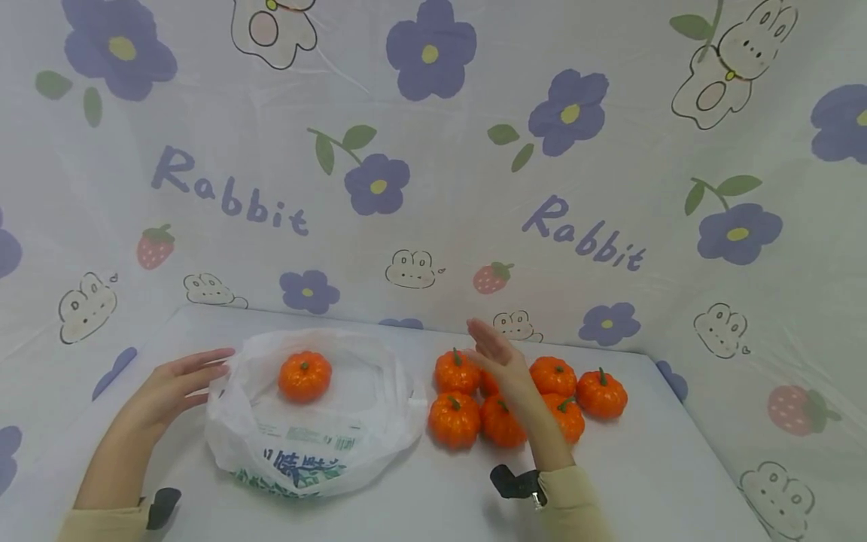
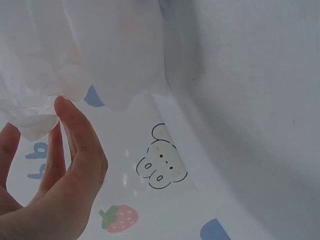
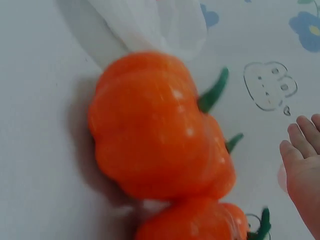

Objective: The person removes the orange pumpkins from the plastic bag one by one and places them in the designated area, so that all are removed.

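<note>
A white plastic bag (image 1: 400,421) with blue and green print lies spread open on the table, one small orange pumpkin (image 1: 305,376) inside it. At its left rim is my left hand (image 1: 172,388), fingers extended and spread, fingertips right at the plastic. In the left wrist view, the thin bag edge (image 2: 35,122) overlaps the fingertips. My right hand (image 1: 501,361) is raised over a group of small pumpkins (image 1: 455,420), its fingers straight and nothing held. Green stems top these pumpkins; the right wrist view shows one pumpkin (image 3: 145,125) up close. My right hand and forearm partly hide some of them.
The white table (image 1: 650,482) meets a hanging cloth (image 1: 433,226) with flowers and rabbits along its back and sides. One pumpkin (image 1: 601,394) sits at the right end of the group. Each wrist wears a black device (image 1: 515,482).
</note>
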Demonstrator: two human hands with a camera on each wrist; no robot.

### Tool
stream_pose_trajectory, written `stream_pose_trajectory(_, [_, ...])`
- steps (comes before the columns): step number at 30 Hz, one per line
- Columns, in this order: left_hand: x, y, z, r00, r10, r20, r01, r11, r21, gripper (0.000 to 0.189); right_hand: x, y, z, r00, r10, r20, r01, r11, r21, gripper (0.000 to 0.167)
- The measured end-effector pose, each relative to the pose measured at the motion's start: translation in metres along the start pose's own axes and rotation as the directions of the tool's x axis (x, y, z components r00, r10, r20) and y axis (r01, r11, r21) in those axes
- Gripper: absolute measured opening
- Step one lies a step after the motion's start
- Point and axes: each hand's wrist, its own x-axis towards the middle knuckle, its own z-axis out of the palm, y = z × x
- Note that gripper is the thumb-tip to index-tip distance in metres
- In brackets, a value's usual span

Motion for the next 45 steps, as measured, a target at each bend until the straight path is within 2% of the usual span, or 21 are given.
stream_pose_trajectory(7, [-0.001, 0.000, 0.000, 1.000, 0.008, -0.007, -0.008, 0.999, 0.033, 0.070, 0.006, 0.001, 0.032, 0.999, 0.010, 0.036, -0.008, 0.999, -0.043, 0.056])
stream_pose_trajectory(9, [-0.001, 0.000, 0.000, 1.000, 0.009, -0.008, -0.008, 0.999, 0.033, 0.070, 0.009, 0.003, 0.041, 0.998, -0.010, 0.061, 0.012, 0.999, -0.040, 0.057])
stream_pose_trajectory(16, [-0.001, -0.001, 0.000, 1.000, 0.006, -0.005, -0.006, 1.000, 0.012, 0.069, 0.019, 0.008, 0.068, 0.993, -0.010, 0.116, 0.007, 1.000, 0.030, 0.063])
stream_pose_trajectory(23, [-0.001, -0.002, -0.001, 1.000, 0.008, 0.004, -0.008, 1.000, 0.016, 0.070, 0.021, 0.009, 0.088, 0.984, -0.068, 0.164, 0.062, 0.997, 0.038, 0.063])
stream_pose_trajectory(28, [0.000, -0.003, -0.001, 1.000, 0.007, 0.009, -0.007, 1.000, -0.002, 0.070, 0.021, 0.004, 0.099, 0.984, -0.057, 0.171, 0.051, 0.998, 0.039, 0.063])
stream_pose_trajectory(33, [0.001, -0.003, -0.003, 1.000, 0.010, 0.003, -0.010, 1.000, 0.023, 0.069, 0.022, 0.006, 0.112, 0.979, -0.035, 0.198, 0.031, 0.999, 0.024, 0.061])
stream_pose_trajectory(39, [0.002, -0.005, -0.004, 1.000, 0.010, 0.002, -0.010, 0.999, 0.042, 0.067, 0.026, 0.018, 0.131, 0.978, 0.016, 0.206, -0.016, 1.000, 0.000, 0.061])
stream_pose_trajectory(45, [0.002, -0.003, -0.003, 1.000, 0.008, -0.001, -0.008, 0.999, 0.047, 0.067, 0.029, 0.029, 0.149, 0.971, 0.019, 0.237, -0.021, 1.000, 0.006, 0.062])
